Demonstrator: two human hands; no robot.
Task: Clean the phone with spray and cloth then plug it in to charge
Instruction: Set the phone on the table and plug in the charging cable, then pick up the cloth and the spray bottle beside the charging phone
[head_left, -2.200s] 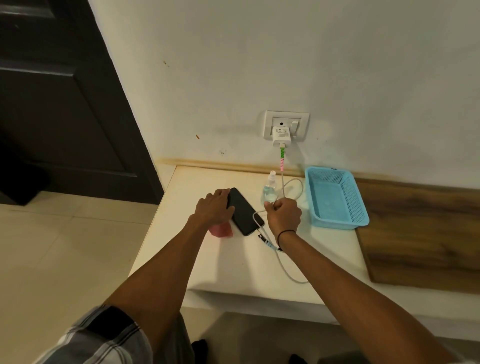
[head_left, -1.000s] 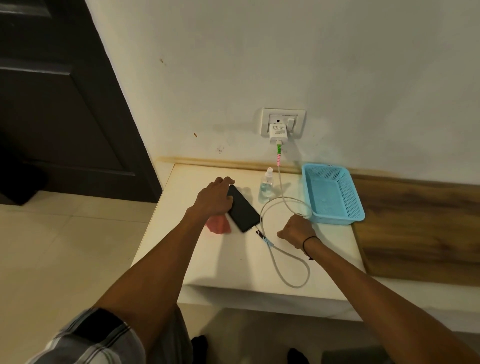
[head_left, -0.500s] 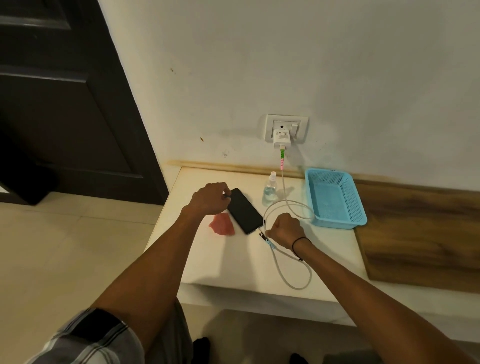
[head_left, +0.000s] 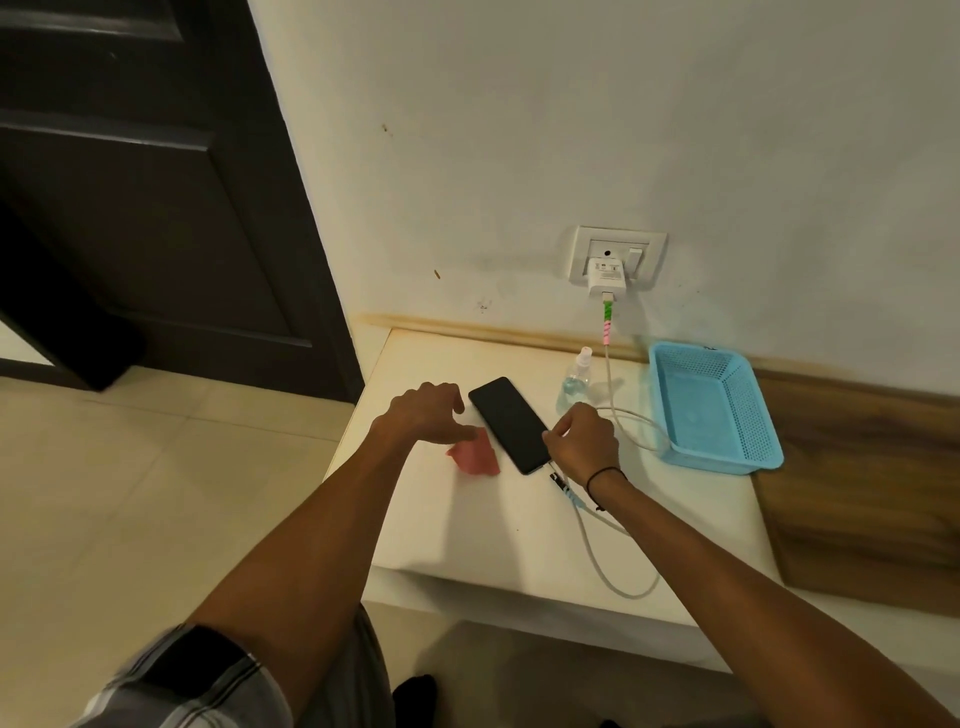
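Observation:
A black phone lies flat on the white table, screen up and dark. The white charging cable runs from its near end, loops over the table's front and rises to the white charger in the wall socket. A pink cloth lies just left of the phone. A small clear spray bottle stands behind the phone. My left hand hovers left of the phone with fingers apart, holding nothing. My right hand rests at the phone's right edge, fingers curled; what they grip is hidden.
A light blue mesh basket sits at the table's right, against the wall. A wooden board adjoins the table on the right. A dark door stands to the left, above pale floor tiles.
My left hand has let go of the phone's far end and drawn back, opening. My right hand moved from the cable up to the phone's right edge. The view shifted right.

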